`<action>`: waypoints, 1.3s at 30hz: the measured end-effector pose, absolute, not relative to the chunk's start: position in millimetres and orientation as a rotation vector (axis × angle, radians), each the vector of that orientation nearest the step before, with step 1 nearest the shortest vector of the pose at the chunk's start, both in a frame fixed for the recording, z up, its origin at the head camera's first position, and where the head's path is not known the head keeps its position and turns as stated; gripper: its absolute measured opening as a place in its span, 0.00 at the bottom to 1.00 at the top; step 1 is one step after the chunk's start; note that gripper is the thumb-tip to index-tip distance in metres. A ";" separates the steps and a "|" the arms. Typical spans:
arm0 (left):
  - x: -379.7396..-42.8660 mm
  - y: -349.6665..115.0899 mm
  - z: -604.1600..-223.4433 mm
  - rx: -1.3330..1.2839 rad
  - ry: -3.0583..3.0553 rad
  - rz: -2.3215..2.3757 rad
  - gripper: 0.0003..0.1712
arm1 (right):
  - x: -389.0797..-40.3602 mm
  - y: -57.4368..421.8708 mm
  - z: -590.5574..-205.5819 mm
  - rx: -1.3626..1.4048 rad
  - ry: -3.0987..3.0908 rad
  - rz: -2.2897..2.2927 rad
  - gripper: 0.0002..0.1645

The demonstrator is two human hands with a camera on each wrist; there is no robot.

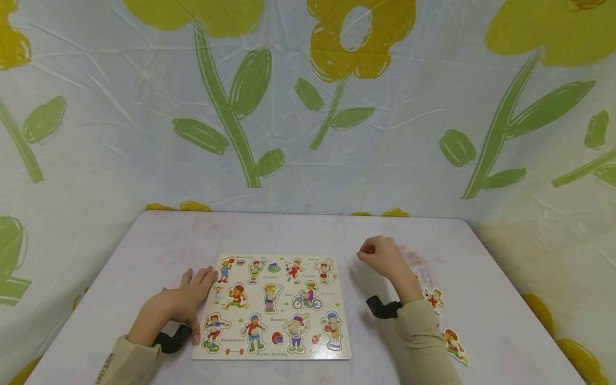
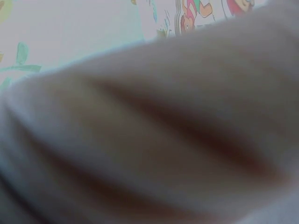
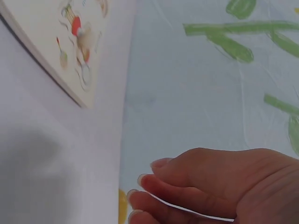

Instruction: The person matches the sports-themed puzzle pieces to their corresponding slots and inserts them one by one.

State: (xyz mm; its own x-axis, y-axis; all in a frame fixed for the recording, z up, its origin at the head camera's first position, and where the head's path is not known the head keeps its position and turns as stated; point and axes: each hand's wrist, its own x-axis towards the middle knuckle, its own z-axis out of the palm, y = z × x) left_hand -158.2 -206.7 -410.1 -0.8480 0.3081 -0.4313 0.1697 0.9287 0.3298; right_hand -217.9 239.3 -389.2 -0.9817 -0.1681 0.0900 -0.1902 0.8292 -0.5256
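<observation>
A cream puzzle board point(image 1: 279, 342) with sports figures lies on the table. Its figure pieces, such as the golfer point(image 1: 270, 298) and the cyclist point(image 1: 308, 297), sit in their places in several rows. Along the board's left edge rests my left hand point(image 1: 185, 299), fingers spread, with the thumb by the lower left corner. My right hand point(image 1: 385, 259) hovers right of the board, fingers loosely bent and nothing held. In the right wrist view a small gap shows between thumb and fingertips point(image 3: 161, 163). A blurred surface fills most of the left wrist view.
Right of my right forearm lie a footballer piece point(image 1: 434, 300) and a runner piece point(image 1: 454, 345), with another bit partly hidden behind the wrist. Black wrist mounts point(image 1: 383, 308) jut from both wrists. A flowered cloth point(image 1: 308, 176) hangs behind the table point(image 1: 269, 231).
</observation>
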 end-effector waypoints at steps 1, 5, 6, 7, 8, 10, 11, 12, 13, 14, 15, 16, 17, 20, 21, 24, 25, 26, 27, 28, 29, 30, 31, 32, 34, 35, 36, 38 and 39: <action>-158.2 -206.8 -410.2 0.345 2.596 0.383 0.85 | -217.4 243.0 -388.0 0.274 -2.969 0.856 0.06; -158.9 -207.7 -411.3 0.348 2.598 0.378 0.86 | -214.4 257.3 -382.1 0.234 -2.981 0.855 0.07; -159.3 -208.0 -411.8 0.347 2.597 0.379 0.86 | -213.5 260.7 -381.1 0.219 -2.988 0.852 0.07; -159.5 -208.3 -412.4 0.346 2.596 0.380 0.86 | -212.7 263.9 -380.1 0.207 -2.996 0.847 0.08; -159.7 -208.6 -412.9 0.346 2.595 0.383 0.86 | -211.8 267.2 -379.1 0.195 -3.004 0.847 0.08; -159.9 -209.0 -413.9 0.341 2.592 0.386 0.86 | -210.1 273.7 -377.2 0.163 -3.022 0.853 0.09; -160.0 -209.2 -414.4 0.340 2.590 0.389 0.86 | -209.1 276.8 -376.2 0.150 -3.029 0.853 0.09; -160.3 -209.4 -415.1 0.339 2.589 0.393 0.86 | -208.5 280.1 -375.3 0.137 -3.032 0.851 0.09; -160.4 -209.6 -415.6 0.337 2.589 0.395 0.87 | -207.8 283.3 -374.5 0.126 -3.033 0.850 0.09; -160.6 -209.7 -416.0 0.336 2.589 0.396 0.87 | -207.1 286.5 -373.6 0.112 -3.035 0.854 0.10; -160.8 -209.8 -416.2 0.335 2.589 0.396 0.87 | -206.3 289.5 -372.7 0.099 -3.038 0.853 0.10; -161.0 -209.9 -416.5 0.335 2.589 0.399 0.87 | -205.8 292.8 -372.1 0.085 -3.035 0.852 0.10; -161.2 -210.0 -416.7 0.336 2.590 0.401 0.87 | -205.0 295.7 -371.2 0.076 -3.038 0.852 0.11; -161.3 -210.2 -416.7 0.336 2.590 0.408 0.87 | -203.6 305.0 -369.9 0.035 -3.056 0.863 0.11; -161.3 -210.2 -416.8 0.334 2.589 0.412 0.87 | -203.2 308.1 -369.6 0.022 -3.064 0.867 0.11; -161.2 -210.3 -416.8 0.334 2.590 0.416 0.87 | -202.3 316.6 -368.8 -0.018 -3.101 0.874 0.10; -161.2 -210.4 -416.9 0.335 2.591 0.416 0.87 | -201.8 319.2 -368.7 -0.034 -3.113 0.875 0.10; -161.2 -210.4 -416.9 0.335 2.591 0.416 0.87 | -201.4 321.4 -368.3 -0.047 -3.124 0.878 0.10; -161.3 -210.3 -416.9 0.334 2.592 0.416 0.87 | -200.8 323.6 -368.1 -0.052 -3.136 0.875 0.10; -161.2 -210.2 -416.8 0.335 2.592 0.416 0.87 | -200.3 325.4 -367.9 -0.060 -3.146 0.876 0.10; -161.2 -210.2 -416.7 0.335 2.592 0.416 0.87 | -199.7 327.2 -367.9 -0.069 -3.155 0.885 0.10; -161.1 -210.0 -416.4 0.335 2.591 0.417 0.87 | -199.3 329.1 -368.5 -0.073 -3.166 0.888 0.09; -160.9 -209.7 -416.1 0.335 2.590 0.418 0.87 | -198.9 330.7 -369.2 -0.076 -3.177 0.888 0.09; -160.8 -209.5 -415.4 0.336 2.589 0.420 0.86 | -198.5 332.3 -369.6 -0.084 -3.190 0.900 0.09; -160.5 -209.0 -414.4 0.338 2.589 0.421 0.86 | -197.8 334.5 -370.6 -0.096 -3.213 0.922 0.08; -160.4 -209.0 -414.2 0.338 2.588 0.422 0.86 | -197.6 335.5 -371.3 -0.103 -3.223 0.936 0.08; -160.3 -209.0 -414.1 0.341 2.588 0.418 0.86 | -197.3 336.2 -372.0 -0.107 -3.232 0.947 0.07; -160.4 -209.2 -414.2 0.347 2.589 0.409 0.86 | -196.4 336.5 -372.5 -0.131 -3.254 0.984 0.06; -160.4 -209.3 -414.6 0.346 2.590 0.404 0.86 | -196.0 336.5 -373.1 -0.138 -3.263 0.999 0.06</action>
State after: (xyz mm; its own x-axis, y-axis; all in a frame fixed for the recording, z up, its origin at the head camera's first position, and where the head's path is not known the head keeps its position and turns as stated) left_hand -160.4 -209.3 -414.6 -0.8464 0.3138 -0.4303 0.1677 0.9239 0.3439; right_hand -196.0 336.5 -373.1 -0.9596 -0.0032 -0.2814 0.1549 0.8289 -0.5375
